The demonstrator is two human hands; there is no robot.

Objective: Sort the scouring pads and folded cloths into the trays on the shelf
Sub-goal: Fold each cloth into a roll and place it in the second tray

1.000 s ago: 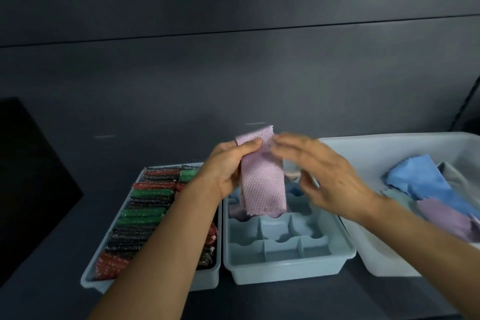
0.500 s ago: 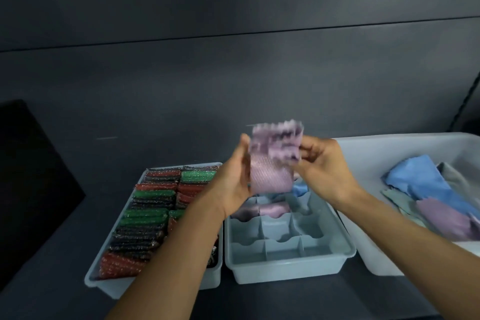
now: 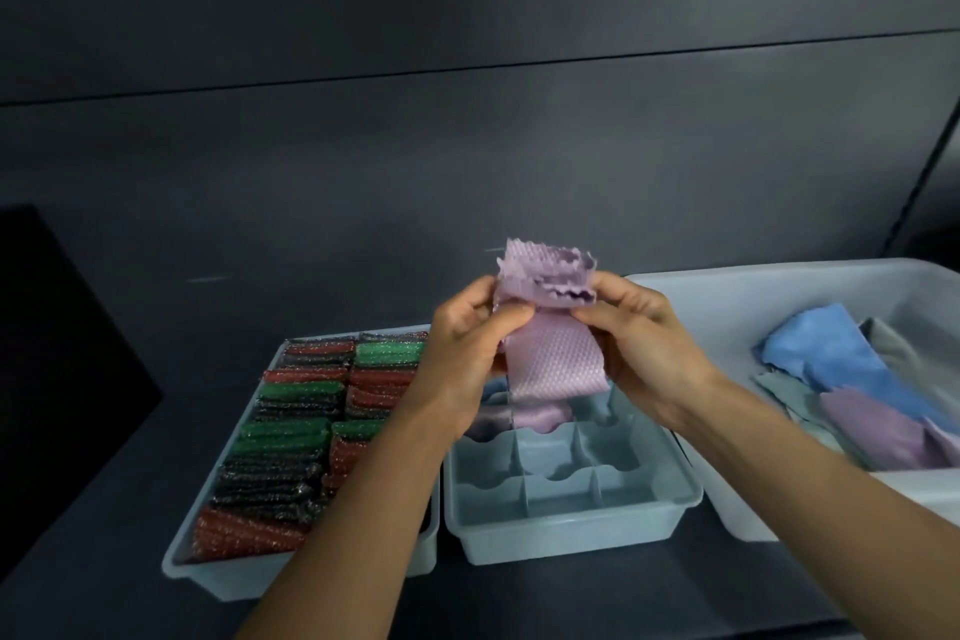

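A lilac textured cloth (image 3: 550, 353) is held up over the divided blue-grey tray (image 3: 571, 530). My left hand (image 3: 467, 353) pinches its left side and my right hand (image 3: 639, 338) pinches its right side, with the top edge bunched between them. Folded lilac cloths (image 3: 519, 418) lie in the tray's back compartments. The left tray (image 3: 218, 572) is packed with red, green and dark scouring pads (image 3: 306, 411). A white bin (image 3: 737, 296) at the right holds loose blue (image 3: 831, 353), lilac (image 3: 872, 426) and grey cloths.
All three containers stand side by side on a dark shelf (image 3: 519, 603) against a dark back wall (image 3: 467, 146). A black panel (image 3: 57, 353) stands at the far left. The divided tray's front compartments hold nothing.
The hanging cloth has been folded up shorter. Both hands now pinch it near the top, and its upper edge is bunched instead of flat.
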